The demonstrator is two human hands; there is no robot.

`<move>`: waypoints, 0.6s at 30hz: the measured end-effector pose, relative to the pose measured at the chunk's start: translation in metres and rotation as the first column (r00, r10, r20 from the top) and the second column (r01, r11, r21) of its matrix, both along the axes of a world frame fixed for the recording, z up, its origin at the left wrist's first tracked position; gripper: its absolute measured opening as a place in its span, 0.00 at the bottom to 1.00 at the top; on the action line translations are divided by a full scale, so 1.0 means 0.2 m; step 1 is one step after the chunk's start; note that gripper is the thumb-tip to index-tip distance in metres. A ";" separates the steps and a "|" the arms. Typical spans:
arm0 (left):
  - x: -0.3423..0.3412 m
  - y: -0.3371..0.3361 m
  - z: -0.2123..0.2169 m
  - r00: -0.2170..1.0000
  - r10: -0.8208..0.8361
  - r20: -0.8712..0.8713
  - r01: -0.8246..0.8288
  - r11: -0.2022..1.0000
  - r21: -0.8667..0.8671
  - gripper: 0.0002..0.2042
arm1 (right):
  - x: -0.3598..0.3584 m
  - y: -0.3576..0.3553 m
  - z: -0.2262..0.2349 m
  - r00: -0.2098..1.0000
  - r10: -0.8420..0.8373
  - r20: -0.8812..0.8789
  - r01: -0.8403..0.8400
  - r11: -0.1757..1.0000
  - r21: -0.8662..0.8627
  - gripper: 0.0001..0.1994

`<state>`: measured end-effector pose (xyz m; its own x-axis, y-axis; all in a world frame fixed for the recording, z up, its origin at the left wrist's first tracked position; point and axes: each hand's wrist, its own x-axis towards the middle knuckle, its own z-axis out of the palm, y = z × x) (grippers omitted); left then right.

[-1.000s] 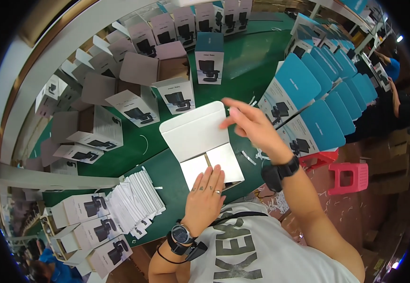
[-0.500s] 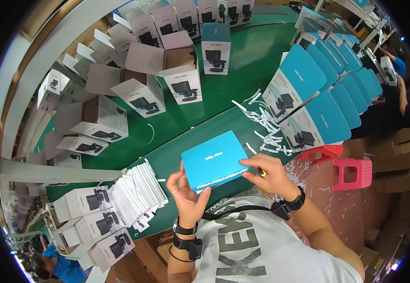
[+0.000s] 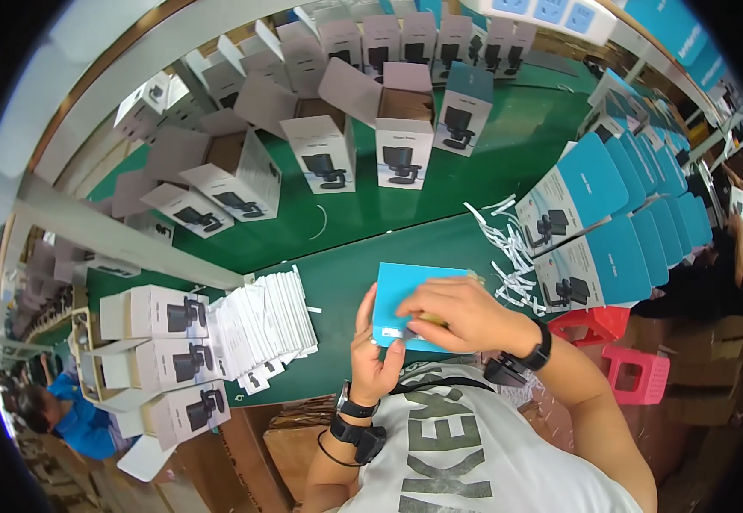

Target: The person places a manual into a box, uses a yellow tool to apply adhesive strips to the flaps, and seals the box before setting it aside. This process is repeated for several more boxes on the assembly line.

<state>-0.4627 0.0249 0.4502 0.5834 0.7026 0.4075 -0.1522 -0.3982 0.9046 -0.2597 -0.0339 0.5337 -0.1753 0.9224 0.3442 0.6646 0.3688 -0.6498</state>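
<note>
A flat bright-blue carton [image 3: 393, 286] lies in front of me on the green table. My left hand [image 3: 377, 355] grips its left edge, fingers behind and thumb at the near corner. My right hand [image 3: 465, 315] is closed above the carton's top. From its fingers shows a small yellow tool [image 3: 433, 320], mostly hidden, so its kind is unclear. A small white patch [image 3: 391, 332] shows on the carton near the left thumb. The right hand covers much of the carton's right side.
Left of the carton lies a stack of white leaflets [image 3: 273, 325]. Torn white strips [image 3: 513, 265] lie to the right, beside blue-flapped boxes [image 3: 577, 248]. Open printed boxes [image 3: 404, 141] stand along the back. A pink stool [image 3: 634, 374] is at right.
My right hand has moved left from the carton's right edge to over its top. The carton has turned slightly, and my left hand still holds its left side. The view has shifted.
</note>
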 end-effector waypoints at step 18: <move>-0.13 0.10 -0.05 0.979 -0.201 -0.035 0.200 0.979 -0.030 0.17 | -0.04 0.15 0.10 0.986 0.165 0.031 -0.166 0.986 0.024 0.09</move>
<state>-0.4885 0.0446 0.4408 0.7283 0.5798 0.3652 -0.1920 -0.3390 0.9210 -0.2677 -0.0041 0.5538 -0.3348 0.8707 0.3604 0.6114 0.4917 -0.6200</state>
